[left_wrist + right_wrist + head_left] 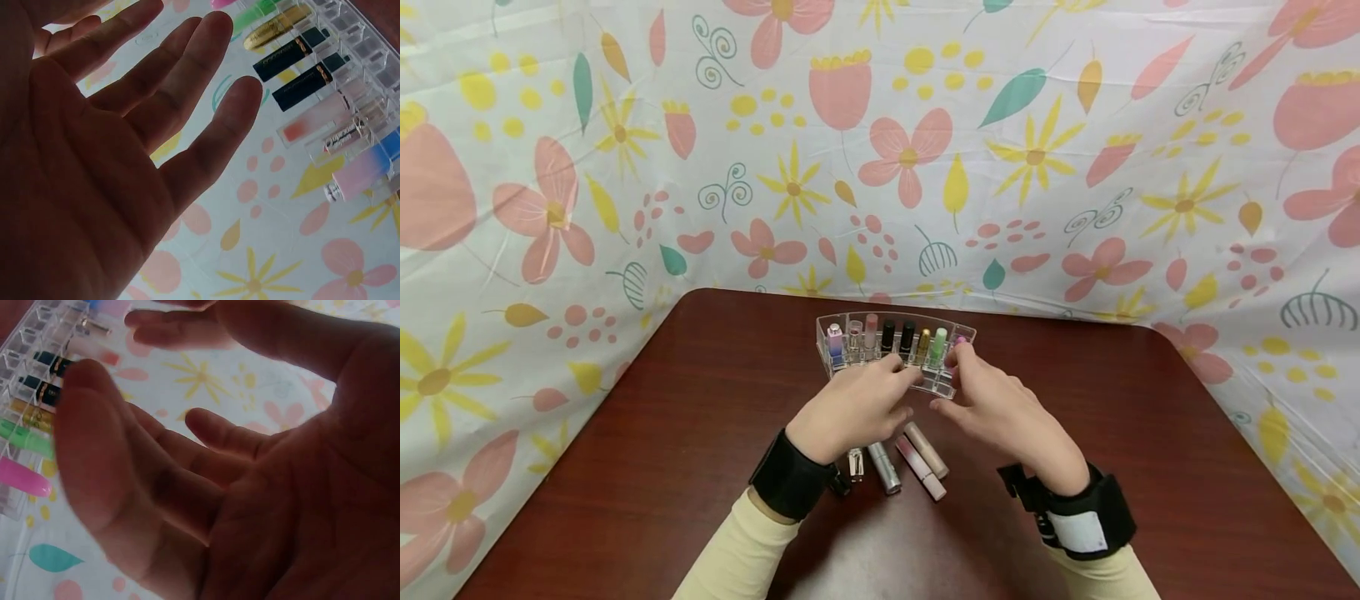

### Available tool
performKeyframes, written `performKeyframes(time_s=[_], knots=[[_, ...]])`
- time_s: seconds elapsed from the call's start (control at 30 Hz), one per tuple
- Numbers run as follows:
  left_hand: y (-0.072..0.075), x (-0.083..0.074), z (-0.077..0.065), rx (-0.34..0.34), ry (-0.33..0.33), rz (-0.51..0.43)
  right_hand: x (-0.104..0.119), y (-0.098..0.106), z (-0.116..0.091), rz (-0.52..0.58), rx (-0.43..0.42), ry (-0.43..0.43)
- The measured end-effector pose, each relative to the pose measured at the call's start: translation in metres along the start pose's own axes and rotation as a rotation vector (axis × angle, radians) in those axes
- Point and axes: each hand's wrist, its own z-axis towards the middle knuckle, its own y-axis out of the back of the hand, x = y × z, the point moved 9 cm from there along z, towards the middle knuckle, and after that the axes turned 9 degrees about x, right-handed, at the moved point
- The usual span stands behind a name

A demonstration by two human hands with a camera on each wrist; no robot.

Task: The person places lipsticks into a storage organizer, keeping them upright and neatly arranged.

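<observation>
A clear tiered lipstick organizer (942, 387) stands near the far table edge, with a row of lipsticks upright in its back slots. From the left come a blue-and-pink lipstick (835, 340), a pale pink tube (871, 332), two black lipsticks (302, 89), a gold one (275, 30) and a green one (938, 345). A bright pink lipstick (24, 477) fills the right end. My left hand (853, 404) hovers before the organizer's front, its fingers loosely bent around nothing. At the right end, my right hand (1003, 408) partly covers the pink lipstick, its palm bare and fingers relaxed.
Several loose cosmetics lie on the brown table (700, 442) below the hands: a silver tube (885, 468), a pink-and-white tube (921, 468), a beige tube (927, 451) and a small clear-and-gold one (856, 464). A flowered curtain (820, 167) hangs behind the table.
</observation>
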Motion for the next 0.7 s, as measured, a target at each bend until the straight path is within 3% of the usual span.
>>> performKeyframes(time_s=[0.23, 0.43, 0.7], knots=[[-0.010, -0.005, 0.007, -0.026, -0.030, 0.055, -0.008, -0.026, 0.010, -0.026, 0.146, -0.035], [-0.036, -0.004, 0.016, 0.049, -0.027, 0.055, -0.016, -0.061, 0.021, -0.007, 0.299, -0.058], [-0.059, -0.006, 0.022, 0.152, -0.003, 0.027, -0.016, -0.077, 0.026, -0.004, 0.318, -0.053]])
